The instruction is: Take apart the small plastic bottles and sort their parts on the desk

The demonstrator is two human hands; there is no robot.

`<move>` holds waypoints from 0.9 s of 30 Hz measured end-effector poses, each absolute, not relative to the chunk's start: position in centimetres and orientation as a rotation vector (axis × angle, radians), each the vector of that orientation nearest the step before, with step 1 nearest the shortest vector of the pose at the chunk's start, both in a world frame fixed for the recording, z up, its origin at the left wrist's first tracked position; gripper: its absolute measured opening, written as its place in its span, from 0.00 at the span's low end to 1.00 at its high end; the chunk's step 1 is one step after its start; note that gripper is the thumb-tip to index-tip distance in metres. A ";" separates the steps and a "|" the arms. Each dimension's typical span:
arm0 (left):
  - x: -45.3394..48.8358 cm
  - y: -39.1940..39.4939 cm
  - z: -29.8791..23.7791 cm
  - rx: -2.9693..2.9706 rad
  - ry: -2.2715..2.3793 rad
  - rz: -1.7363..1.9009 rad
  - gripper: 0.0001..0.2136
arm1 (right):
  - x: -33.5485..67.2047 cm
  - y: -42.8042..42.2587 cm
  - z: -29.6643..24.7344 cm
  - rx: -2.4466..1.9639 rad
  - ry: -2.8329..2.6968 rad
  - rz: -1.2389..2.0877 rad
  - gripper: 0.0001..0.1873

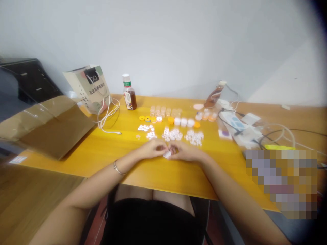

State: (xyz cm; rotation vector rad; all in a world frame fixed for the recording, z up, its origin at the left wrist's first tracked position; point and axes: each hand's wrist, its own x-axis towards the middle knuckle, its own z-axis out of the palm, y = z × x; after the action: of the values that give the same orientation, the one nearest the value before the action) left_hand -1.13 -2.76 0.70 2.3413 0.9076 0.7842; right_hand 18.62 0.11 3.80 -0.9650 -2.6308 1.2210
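My left hand [153,149] and my right hand [184,151] meet at the middle of the yellow table [107,153], fingers curled together around a small white piece [167,154] pinched between them. Just beyond my hands lie several small clear plastic parts [172,134] in loose heaps. Behind those runs a row of little round caps [153,119], yellow, white and orange, and a row of small clear jars [163,111]. A thin bracelet [118,168] circles my left wrist.
A brown-liquid bottle [129,93] stands at the back, a second bottle [214,95] leans at the right. A paper bag [88,86] with a white cable [108,115], a cardboard box [51,126] at left, a power strip [236,126] with cords at right.
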 end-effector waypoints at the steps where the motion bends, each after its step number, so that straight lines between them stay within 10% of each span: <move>1: -1.1 -2.7 0.6 2.278 0.896 0.817 0.08 | 18.6 0.1 3.8 -0.961 -2.634 1.217 0.12; 27: -0.6 -3.4 2.0 2.826 0.866 0.619 0.10 | 18.6 0.1 3.9 -0.919 -2.598 1.275 0.13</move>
State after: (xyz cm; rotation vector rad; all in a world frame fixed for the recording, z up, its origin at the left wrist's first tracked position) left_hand -0.57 -3.44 2.04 2.8259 0.8663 0.6186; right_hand 18.56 0.07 3.89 -0.9195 -2.5981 1.2746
